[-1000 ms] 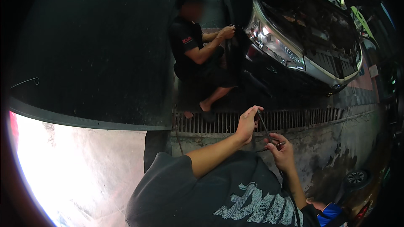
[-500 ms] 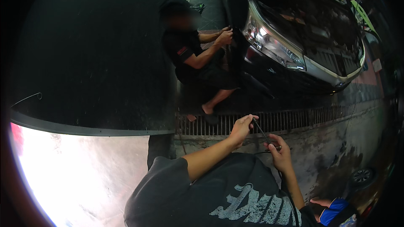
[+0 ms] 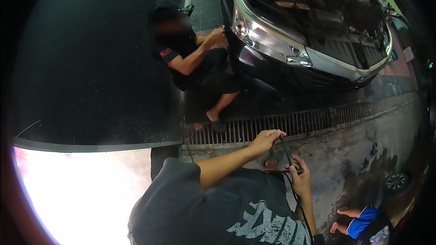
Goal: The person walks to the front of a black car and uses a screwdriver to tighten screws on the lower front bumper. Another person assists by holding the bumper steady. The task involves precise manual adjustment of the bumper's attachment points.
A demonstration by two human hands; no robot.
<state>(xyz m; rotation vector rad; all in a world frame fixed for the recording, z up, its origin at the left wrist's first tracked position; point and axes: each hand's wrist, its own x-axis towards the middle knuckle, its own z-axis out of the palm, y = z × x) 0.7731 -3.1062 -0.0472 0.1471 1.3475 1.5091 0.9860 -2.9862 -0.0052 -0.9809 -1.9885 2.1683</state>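
A slim black rod slants between my two hands in front of my dark shirt. My left hand is closed, with thumb and fingers pinching the rod's upper end. Lower down, my right hand wraps round the other end, where a short dark piece sticks out sideways. From there a thin black hose or cable runs down along my right forearm. What the rod's tip looks like is hidden by my left fingers.
A dark car with its engine bay exposed stands ahead. Beside its headlight a person crouches, hands near the bumper. A floor grate crosses in front of me. At lower right are another person in blue shorts and a wheel.
The view has shifted, so the car and the crouching person appear farther left. My hands, still on the rod, sit slightly lower in the picture. The crouching person's hands remain near the bumper.
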